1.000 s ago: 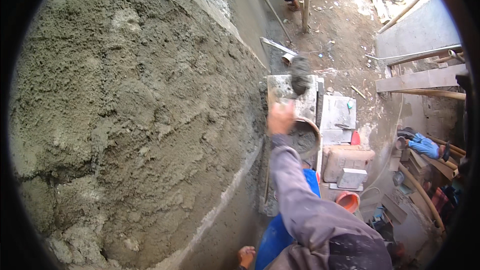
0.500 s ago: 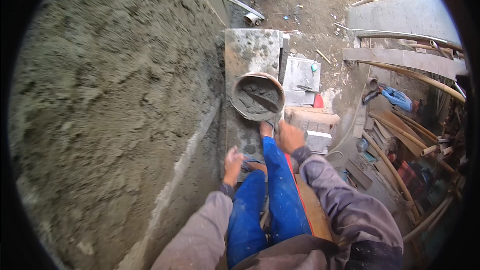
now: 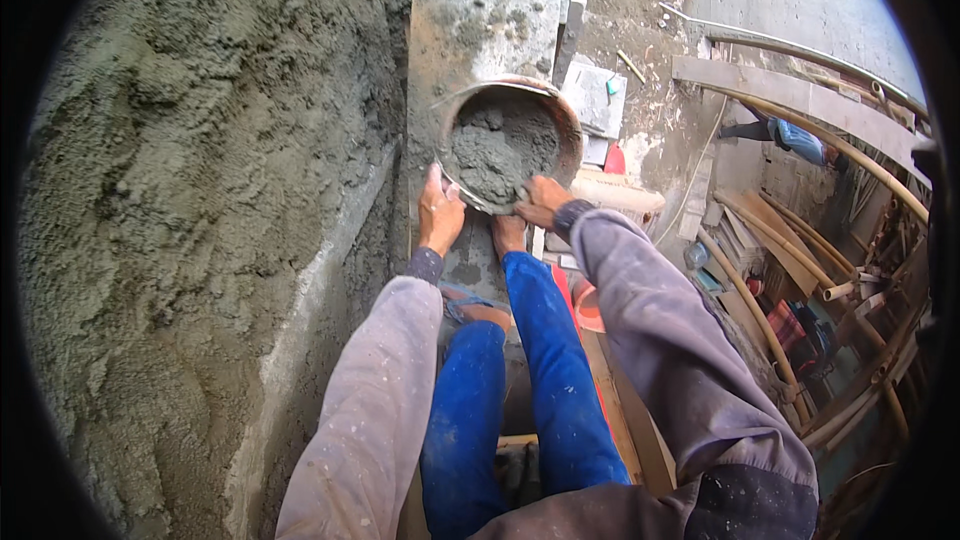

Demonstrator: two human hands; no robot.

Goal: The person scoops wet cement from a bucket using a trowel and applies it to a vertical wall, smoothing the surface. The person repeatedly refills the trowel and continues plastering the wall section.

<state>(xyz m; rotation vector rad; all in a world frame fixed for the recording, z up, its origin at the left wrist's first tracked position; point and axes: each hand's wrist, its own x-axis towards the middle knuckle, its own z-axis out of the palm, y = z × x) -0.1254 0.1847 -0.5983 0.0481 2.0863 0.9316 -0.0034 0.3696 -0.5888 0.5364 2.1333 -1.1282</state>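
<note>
A round bucket (image 3: 572, 130) partly filled with lumpy wet grey mortar (image 3: 495, 160) rests on a mortar-spotted board (image 3: 490, 15). My left hand (image 3: 440, 210) grips the bucket's near-left rim. Closed at the near-right rim is my right hand (image 3: 543, 202), its fingertips partly hidden against the edge. Neither hand holds a tool. Just below the bucket, my feet stand on the platform, one of them in a flip-flop.
A wall (image 3: 200, 190) coated in rough wet mortar rises close along my left. Right of the board lie pale blocks (image 3: 597, 100) and a red plastic container (image 3: 587, 305). Bamboo poles (image 3: 760, 330) and planks pile up at far right, where another person in blue (image 3: 800, 140) is.
Both hands have moved forward onto the bucket's rim; before, they were apart from it. The bucket looks larger and the mortar inside shows more fully. The whole view has shifted.
</note>
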